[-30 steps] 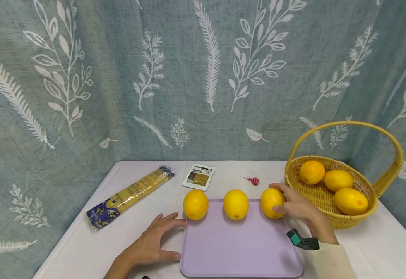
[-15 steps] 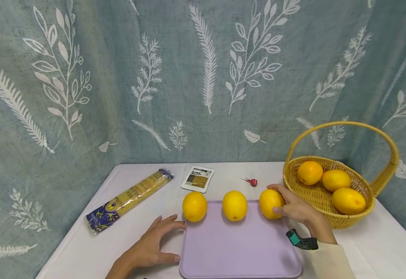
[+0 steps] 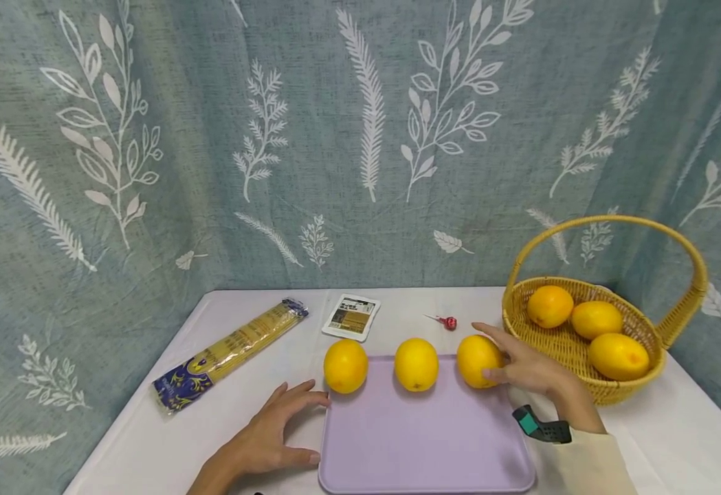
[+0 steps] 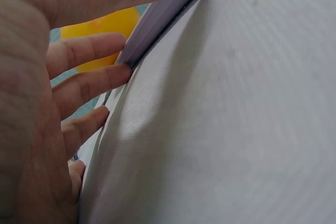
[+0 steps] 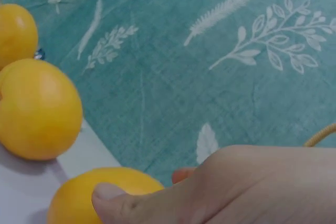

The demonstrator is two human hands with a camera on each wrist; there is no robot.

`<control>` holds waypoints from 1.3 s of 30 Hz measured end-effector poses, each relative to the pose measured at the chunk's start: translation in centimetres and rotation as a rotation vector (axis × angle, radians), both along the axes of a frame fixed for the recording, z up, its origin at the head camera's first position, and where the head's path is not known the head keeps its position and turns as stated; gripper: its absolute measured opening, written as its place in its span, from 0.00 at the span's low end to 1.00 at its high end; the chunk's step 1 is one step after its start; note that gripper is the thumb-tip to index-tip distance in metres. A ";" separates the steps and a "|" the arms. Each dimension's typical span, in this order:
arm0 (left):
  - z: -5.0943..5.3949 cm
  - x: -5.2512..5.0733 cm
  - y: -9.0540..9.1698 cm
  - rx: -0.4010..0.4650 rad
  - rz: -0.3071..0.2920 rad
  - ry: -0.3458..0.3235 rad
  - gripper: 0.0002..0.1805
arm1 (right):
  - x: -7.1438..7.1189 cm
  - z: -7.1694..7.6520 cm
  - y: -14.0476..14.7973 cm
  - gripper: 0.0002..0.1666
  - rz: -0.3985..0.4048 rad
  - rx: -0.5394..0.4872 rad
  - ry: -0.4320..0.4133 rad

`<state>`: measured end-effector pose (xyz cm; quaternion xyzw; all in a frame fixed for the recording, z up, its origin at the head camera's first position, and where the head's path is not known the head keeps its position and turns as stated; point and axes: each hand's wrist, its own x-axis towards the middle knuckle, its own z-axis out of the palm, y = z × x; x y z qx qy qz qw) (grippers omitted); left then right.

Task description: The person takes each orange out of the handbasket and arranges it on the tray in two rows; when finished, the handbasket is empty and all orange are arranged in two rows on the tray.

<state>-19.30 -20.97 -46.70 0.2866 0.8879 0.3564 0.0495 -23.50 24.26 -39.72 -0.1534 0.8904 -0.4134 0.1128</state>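
Observation:
Three yellow-orange fruits stand in a row along the far edge of a lilac tray: the left fruit, the middle fruit and the right fruit. My right hand is at the right fruit, its fingers extended behind and its thumb at the near side; in the right wrist view the thumb overlaps the fruit. At the tray's left rim is my left hand, fingers spread and thumb apart, fingertips touching the rim in the left wrist view.
A wicker basket with three similar fruits stands at the right, its tall handle arching up. Behind the tray lie a white packet and a red lollipop. A long pasta pack lies at the left. A patterned curtain hangs behind.
The right fruit has shifted slightly left. My right hand's fingers have straightened and loosened from round it. The left hand keeps its place at the tray rim.

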 end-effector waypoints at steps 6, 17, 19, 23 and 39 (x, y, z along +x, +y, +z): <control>-0.1 -0.1 0.0 -0.001 0.001 0.008 0.37 | 0.3 1.3 0.2 0.50 -0.004 -0.015 0.002; -0.2 -0.1 0.0 -0.002 -0.003 0.025 0.37 | 1.7 3.7 2.6 0.36 -0.207 0.014 0.149; -0.2 -0.1 0.0 -0.003 -0.002 0.024 0.37 | 1.9 3.8 3.3 0.35 -0.275 0.031 0.185; -0.2 -0.1 0.0 -0.010 0.000 0.017 0.37 | 2.1 3.8 4.5 0.32 -0.434 0.086 0.263; 0.0 0.1 0.1 -0.031 0.014 -0.038 0.36 | 1.5 1.0 8.6 0.30 -0.682 0.286 0.268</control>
